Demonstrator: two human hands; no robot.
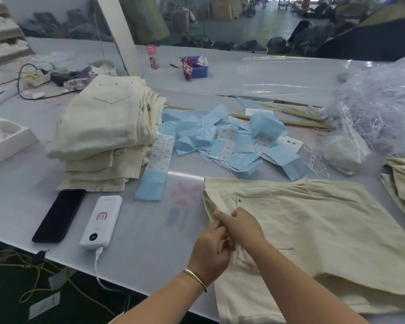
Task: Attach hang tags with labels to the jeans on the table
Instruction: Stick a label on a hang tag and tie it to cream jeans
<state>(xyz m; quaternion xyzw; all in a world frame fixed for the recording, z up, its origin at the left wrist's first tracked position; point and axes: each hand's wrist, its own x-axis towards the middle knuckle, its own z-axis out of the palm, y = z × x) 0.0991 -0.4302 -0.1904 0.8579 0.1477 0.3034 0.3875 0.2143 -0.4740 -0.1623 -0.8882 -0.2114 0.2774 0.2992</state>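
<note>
Cream jeans (313,232) spread flat on the near right part of the desk (147,242), waistband end toward the left, a riveted pocket corner showing just beyond the hands. Left hand (209,250) and right hand (240,226) meeting at the waistband edge, touching each other, fingers pinched narrow on a fold of the cream cloth; whether a tag or string sits between them, cannot tell. Thin gold bangle (195,278) on the left wrist.

Beyond the jeans, in the middle of the desk, a loose heap of pale blue label strips (218,141), several with white printed stickers, one long strip (156,169) reaching toward the near edge. Just right of that heap, a white hang tag (290,143) with dark marks and a tangle of white string (317,163). Further right, a crumpled clear plastic bag (384,108), and more cream cloth (403,183) at the right edge.

Left of the labels, a tall stack of folded cream jeans (105,134), back pocket upward. Near the stack's front, a black phone (59,215) lying flat, and beside it a white power bank (102,220) with a white cable running off the desk's near edge. At far left, an open white box (7,139). Toward the back, a small pink-capped bottle (153,56) and a purple box (197,67) stuffed with patterned fabric.
</note>
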